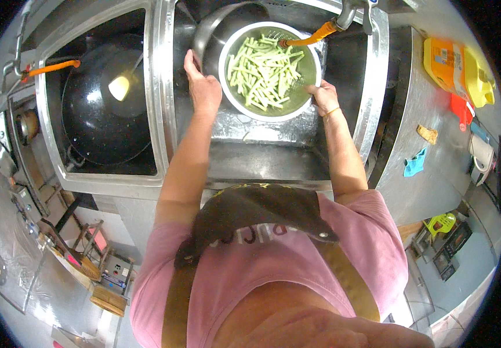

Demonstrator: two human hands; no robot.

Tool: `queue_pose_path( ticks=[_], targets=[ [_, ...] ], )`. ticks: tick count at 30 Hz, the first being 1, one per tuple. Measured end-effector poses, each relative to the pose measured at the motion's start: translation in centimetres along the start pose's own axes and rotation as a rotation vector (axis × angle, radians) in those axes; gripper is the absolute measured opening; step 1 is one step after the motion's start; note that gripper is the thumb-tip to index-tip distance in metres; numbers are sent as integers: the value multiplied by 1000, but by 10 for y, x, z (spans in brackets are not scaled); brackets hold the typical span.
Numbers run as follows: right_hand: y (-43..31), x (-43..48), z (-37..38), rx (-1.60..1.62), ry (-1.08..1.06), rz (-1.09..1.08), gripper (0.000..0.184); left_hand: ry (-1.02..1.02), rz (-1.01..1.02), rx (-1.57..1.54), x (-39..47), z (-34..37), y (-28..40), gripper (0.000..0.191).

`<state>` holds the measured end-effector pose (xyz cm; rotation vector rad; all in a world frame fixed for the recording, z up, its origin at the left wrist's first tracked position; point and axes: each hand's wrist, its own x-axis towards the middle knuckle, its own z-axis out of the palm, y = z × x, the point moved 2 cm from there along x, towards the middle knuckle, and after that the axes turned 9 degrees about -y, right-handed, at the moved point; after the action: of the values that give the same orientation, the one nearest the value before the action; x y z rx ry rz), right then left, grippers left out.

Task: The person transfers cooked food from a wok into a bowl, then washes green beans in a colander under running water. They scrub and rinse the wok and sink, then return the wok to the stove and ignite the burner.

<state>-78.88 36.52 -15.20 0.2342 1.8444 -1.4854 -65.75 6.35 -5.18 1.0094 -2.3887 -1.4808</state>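
A colander (310, 98) with a pale rim holds many cut green bean pieces (263, 71) in the sink (268, 161). My right hand (325, 96) grips the colander's near right rim, thumb over the edge. Behind and left of the colander is a large shiny steel basin (211, 32), partly hidden by it. My left hand (205, 87) is at the basin's left edge, with fingers and thumb around it. An orange hose (313, 35) on the tap (347, 16) hangs over the colander, its end above the beans. Whether water runs is not clear.
In the left sink bay sits a dark wok (98, 126) with a yellowish-headed utensil (119, 88), below another orange hose (55, 68). The right-hand steel counter (411, 100) holds an orange-and-yellow jug (455, 69), a sponge (427, 134) and a blue cloth (415, 162).
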Motion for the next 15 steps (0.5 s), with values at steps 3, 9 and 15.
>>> queue_pose_path(
  ticks=[3, 9, 15],
  targets=[
    [-16, -2, 29, 125, -5, 0, 21, -135, -91, -56, 15, 14, -59, 72],
    [-44, 1, 46, 56, 66, -39, 18, -186, -598, -679, -13, 27, -44, 71],
    [-50, -2, 65, 75, -47, -67, 24, -280, -579, -709, -34, 49, -38, 49]
  ],
)
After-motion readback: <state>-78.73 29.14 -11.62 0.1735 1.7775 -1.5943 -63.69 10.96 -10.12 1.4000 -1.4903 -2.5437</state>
